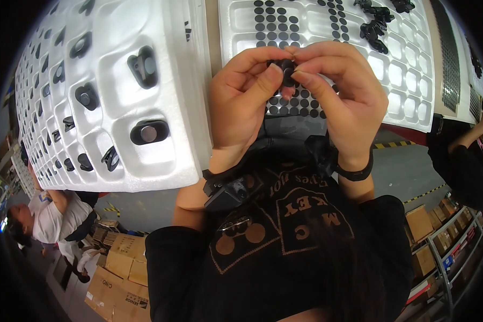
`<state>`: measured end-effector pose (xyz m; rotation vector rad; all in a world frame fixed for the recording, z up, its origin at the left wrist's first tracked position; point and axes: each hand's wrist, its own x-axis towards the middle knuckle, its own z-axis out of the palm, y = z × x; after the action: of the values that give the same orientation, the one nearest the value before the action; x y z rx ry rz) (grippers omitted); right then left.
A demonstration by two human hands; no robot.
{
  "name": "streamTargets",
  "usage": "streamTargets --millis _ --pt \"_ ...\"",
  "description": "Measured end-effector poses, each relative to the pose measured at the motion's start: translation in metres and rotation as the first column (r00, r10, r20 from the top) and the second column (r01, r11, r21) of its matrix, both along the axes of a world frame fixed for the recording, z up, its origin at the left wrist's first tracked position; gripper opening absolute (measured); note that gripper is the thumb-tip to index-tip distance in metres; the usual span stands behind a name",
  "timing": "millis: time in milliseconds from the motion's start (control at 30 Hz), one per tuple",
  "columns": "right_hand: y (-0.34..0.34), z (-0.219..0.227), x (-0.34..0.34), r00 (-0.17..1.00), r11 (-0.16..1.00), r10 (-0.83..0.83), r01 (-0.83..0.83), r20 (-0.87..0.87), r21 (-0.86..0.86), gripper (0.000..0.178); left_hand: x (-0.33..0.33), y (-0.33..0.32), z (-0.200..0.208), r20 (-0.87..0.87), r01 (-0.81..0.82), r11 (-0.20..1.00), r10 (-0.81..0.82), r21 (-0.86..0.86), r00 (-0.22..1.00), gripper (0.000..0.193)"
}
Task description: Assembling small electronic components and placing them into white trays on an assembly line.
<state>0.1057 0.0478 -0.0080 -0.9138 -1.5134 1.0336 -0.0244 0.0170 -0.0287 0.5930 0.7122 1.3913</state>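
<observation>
My left hand (239, 102) and my right hand (349, 94) meet at the top centre, both with fingers pinched on a small black clip (287, 71). A round dark disc shows on the clip, and fingertips hide much of the rest. Beneath the hands lie sheets of black round pads (307, 103), set out in rows. To the left stands a white moulded tray (183, 123) with black clips in its compartments, such as a clip with a round pad (149, 132). Several loose black clips (378, 27) lie heaped on another white tray (425, 107) at the right.
White trays appear stacked at left, close to my left forearm. Cardboard boxes (121, 276) stand on the floor lower left. A metal rack (448, 263) with cartons is lower right. Other people work at left (59, 214) and at the far right (464, 161).
</observation>
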Motion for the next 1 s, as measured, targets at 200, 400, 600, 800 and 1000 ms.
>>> streamTargets --millis 200,400,600,800,1000 --pt "-0.003 -0.005 -0.001 0.998 0.998 0.048 -0.049 0.029 0.04 0.008 -0.001 -0.001 -0.005 0.006 -0.003 1.0 0.003 0.004 1.0 0.018" --pt "-0.004 -0.002 -0.002 0.997 0.994 0.064 -0.068 -0.051 -0.089 0.007 -0.005 -0.002 -0.004 -0.004 0.019 0.999 -0.02 -0.026 1.0 0.018" --pt "-0.004 -0.002 0.001 0.994 0.994 0.104 -0.102 0.042 -0.046 0.008 -0.005 -0.003 -0.005 -0.012 0.014 1.0 -0.015 -0.014 1.0 0.018" --pt "-0.005 -0.001 -0.009 0.999 0.998 0.018 -0.016 0.04 -0.065 0.009 -0.007 -0.002 -0.005 -0.058 0.023 1.0 -0.023 -0.006 0.998 0.018" --pt "-0.005 0.005 -0.001 0.984 0.938 0.064 -0.117 -0.168 -0.327 0.016 -0.006 0.0 -0.002 -0.043 0.057 0.998 -0.057 0.004 0.997 0.019"
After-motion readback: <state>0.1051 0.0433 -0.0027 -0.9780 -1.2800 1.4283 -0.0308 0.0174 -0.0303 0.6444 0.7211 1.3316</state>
